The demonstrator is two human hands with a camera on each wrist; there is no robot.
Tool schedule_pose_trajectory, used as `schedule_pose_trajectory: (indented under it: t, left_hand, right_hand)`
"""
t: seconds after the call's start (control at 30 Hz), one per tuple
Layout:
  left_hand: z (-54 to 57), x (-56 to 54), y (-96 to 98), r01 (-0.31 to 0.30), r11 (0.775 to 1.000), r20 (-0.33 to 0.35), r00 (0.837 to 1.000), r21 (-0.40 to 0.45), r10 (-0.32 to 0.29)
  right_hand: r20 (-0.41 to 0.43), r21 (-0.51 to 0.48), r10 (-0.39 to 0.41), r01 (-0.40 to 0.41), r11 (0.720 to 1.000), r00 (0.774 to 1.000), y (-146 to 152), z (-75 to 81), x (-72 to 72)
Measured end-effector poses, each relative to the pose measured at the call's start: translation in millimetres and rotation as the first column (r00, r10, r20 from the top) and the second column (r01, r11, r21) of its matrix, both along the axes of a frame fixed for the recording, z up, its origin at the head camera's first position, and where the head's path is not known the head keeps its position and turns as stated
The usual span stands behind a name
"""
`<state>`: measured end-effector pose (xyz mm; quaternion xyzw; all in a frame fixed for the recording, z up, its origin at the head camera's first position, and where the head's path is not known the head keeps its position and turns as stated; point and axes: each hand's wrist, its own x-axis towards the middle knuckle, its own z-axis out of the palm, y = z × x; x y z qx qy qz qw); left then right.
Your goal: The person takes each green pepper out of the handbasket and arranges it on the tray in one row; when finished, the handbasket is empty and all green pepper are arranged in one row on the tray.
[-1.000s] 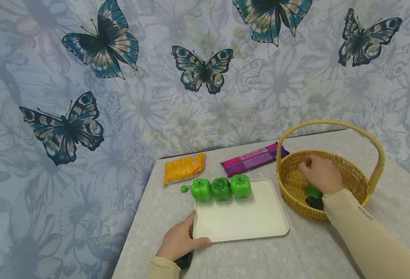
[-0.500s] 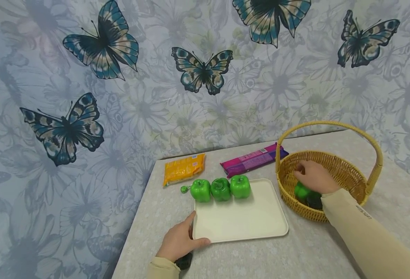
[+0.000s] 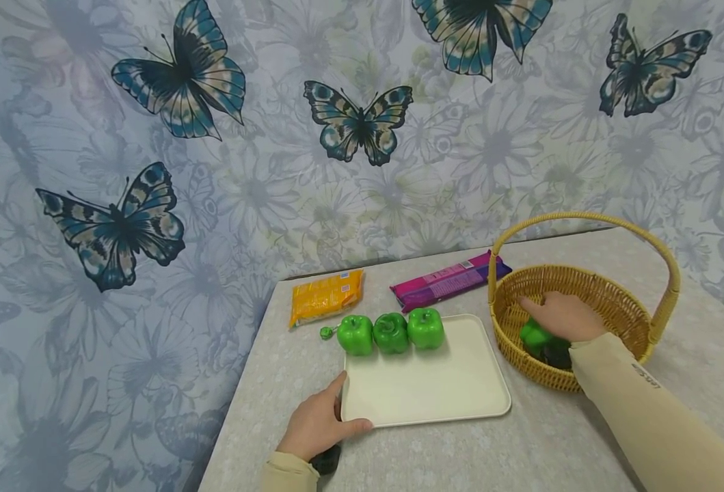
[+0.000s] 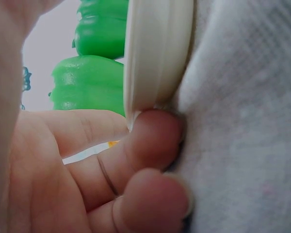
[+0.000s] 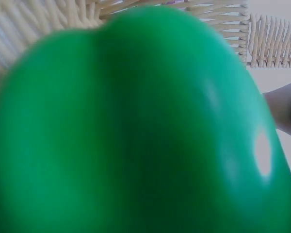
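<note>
My left hand [image 3: 317, 418] touches the near left corner of a cream tray [image 3: 426, 389], thumb at its front rim and index finger at its left rim. The left wrist view shows fingertips [image 4: 157, 136] against the tray's rim [image 4: 155, 53]. My right hand [image 3: 567, 316] is inside a yellow wicker basket [image 3: 537, 369], over a green bell pepper [image 3: 534, 335]. This pepper [image 5: 136, 126] fills most of the right wrist view and hides how the fingers lie. Along the tray's back left are three green bell peppers [image 3: 391, 333], side by side.
Behind the tray lie an orange packet [image 3: 327, 297] and a purple packet [image 3: 441, 280]. A small green item [image 3: 327, 333] is just left of the peppers. The basket's tall handle [image 3: 583, 216] arches above my right hand. A butterfly-patterned wall [image 3: 263, 171] stands behind the table.
Inside the basket my right hand has shifted slightly and its fingers have changed pose. The green bell pepper beneath it shows farther left than one second ago. My left hand has stayed still.
</note>
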<state>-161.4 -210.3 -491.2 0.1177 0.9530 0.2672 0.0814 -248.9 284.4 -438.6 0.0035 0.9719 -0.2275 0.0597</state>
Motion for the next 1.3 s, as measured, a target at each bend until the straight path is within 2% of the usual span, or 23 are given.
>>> schedule_pose_trajectory:
  t: [0.2,0.53,0.8,0.9,0.97,1.13,1.3]
  left_hand:
    - [0.0,0.1,0.5,0.001,1.0,-0.006,1.0,0.004,-0.001]
    - [-0.5,1.5,1.3,-0.01,1.0,-0.012,1.0,-0.024,0.01]
    - [-1.7,0.5,1.2,-0.003,1.0,-0.015,1.0,-0.009,0.003]
    - [-1.7,0.6,1.1,-0.005,1.0,-0.015,1.0,-0.015,0.004]
    - [-1.3,0.7,1.2,-0.005,1.0,-0.014,1.0,-0.016,0.005]
    - [0.3,0.8,1.4,-0.005,1.0,-0.011,1.0,-0.011,0.005]
    - [1.0,0.6,1.4,-0.006,1.0,-0.011,1.0,-0.007,0.006]
  right_hand:
    - [-0.017,0.001,-0.012,0.012,1.0,1.0,0.6,0.3,0.2]
    - [-0.054,-0.055,-0.034,0.031,0.998,0.998,-0.6,-1.0,-2.3]
    - [-0.063,-0.079,-0.032,0.027,0.996,0.998,0.1,-3.7,-4.1]
    - [-0.099,-0.107,-0.039,0.029,0.994,0.994,-1.1,-3.5,-4.5]
    - [-0.155,-0.126,-0.037,0.017,0.992,0.987,-2.7,-3.5,-4.8]
    - [-0.306,-0.146,0.02,-0.067,0.987,0.952,-6.4,-4.8,-8.5]
    - [-0.332,-0.106,0.109,-0.152,0.983,0.937,-8.1,-7.0,-9.5]
